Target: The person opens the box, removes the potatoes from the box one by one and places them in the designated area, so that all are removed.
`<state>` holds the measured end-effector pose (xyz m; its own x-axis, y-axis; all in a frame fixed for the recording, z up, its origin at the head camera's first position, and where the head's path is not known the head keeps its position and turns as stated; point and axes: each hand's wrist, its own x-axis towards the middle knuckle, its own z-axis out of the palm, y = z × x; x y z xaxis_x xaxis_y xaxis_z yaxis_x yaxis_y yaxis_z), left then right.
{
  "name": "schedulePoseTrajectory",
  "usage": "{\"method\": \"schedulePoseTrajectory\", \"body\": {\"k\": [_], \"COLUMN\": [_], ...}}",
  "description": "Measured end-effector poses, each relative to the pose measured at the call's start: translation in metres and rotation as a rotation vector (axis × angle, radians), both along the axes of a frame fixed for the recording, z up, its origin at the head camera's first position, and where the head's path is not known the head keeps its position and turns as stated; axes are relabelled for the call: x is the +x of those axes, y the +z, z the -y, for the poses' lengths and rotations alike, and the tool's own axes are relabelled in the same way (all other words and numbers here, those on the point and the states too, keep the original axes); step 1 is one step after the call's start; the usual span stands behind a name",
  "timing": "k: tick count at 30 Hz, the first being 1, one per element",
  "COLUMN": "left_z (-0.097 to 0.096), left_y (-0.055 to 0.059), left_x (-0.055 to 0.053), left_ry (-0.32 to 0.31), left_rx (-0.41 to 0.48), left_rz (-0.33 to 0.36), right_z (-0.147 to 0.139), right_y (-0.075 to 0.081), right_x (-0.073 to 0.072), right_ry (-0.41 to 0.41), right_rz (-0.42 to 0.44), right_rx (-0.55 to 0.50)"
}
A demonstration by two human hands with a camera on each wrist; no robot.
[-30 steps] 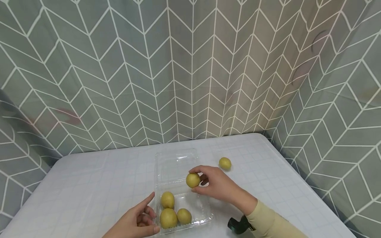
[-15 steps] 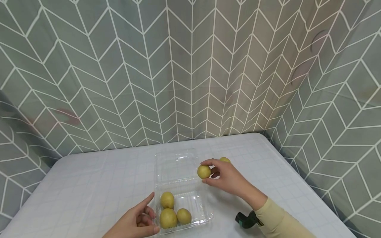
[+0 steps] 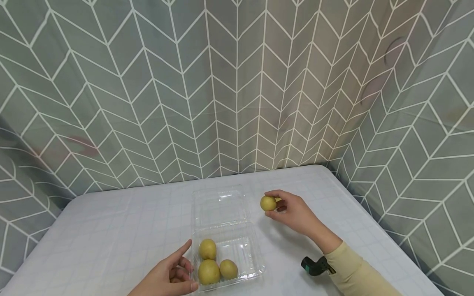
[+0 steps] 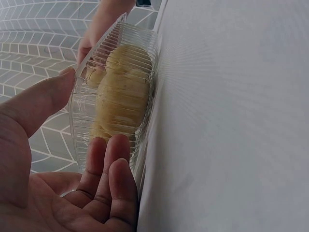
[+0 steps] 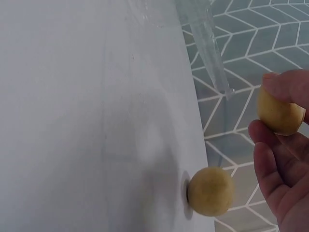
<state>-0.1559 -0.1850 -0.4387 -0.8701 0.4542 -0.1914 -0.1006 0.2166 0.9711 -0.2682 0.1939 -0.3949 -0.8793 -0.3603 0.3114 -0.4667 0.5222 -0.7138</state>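
Observation:
My right hand (image 3: pixel 296 211) pinches a round yellow fruit (image 3: pixel 268 203) between thumb and fingers, above the table to the right of the clear plastic clamshell box (image 3: pixel 255 246). Another yellow fruit (image 5: pixel 210 191) rests on the table close by; in the head view the hand mostly hides it. Three yellow fruits, among them a larger one (image 3: pixel 209 272), sit in the left part of the box. At the box's left side is my left hand (image 3: pixel 172 269), thumb and index spread, its fingertips (image 4: pixel 119 145) touching the ribbed wall in the left wrist view.
The box's lid (image 3: pixel 220 205) lies folded back flat behind it. A white cloth covers the table (image 3: pixel 122 230). Patterned curtains (image 3: pixel 237 90) stand along its back and right edges. A black device (image 3: pixel 314 266) is strapped at my right wrist.
My right hand has carried the fruit from over the box to the right and back, beyond the box's edge, now covering the fruit on the table. The left hand has stayed put.

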Motion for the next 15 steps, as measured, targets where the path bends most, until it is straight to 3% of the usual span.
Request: {"method": "schedulePoseTrajectory", "body": {"k": [15], "left_z": [-0.001], "left_y": [0.001], "left_x": [0.001], "left_ry": [0.011], "left_rx": [-0.01], "left_rz": [-0.006], "right_z": [-0.031], "right_y": [-0.008], "right_x": [-0.014], "right_ry": [-0.138], "right_rz": [0.011], "right_rx": [0.012]}}
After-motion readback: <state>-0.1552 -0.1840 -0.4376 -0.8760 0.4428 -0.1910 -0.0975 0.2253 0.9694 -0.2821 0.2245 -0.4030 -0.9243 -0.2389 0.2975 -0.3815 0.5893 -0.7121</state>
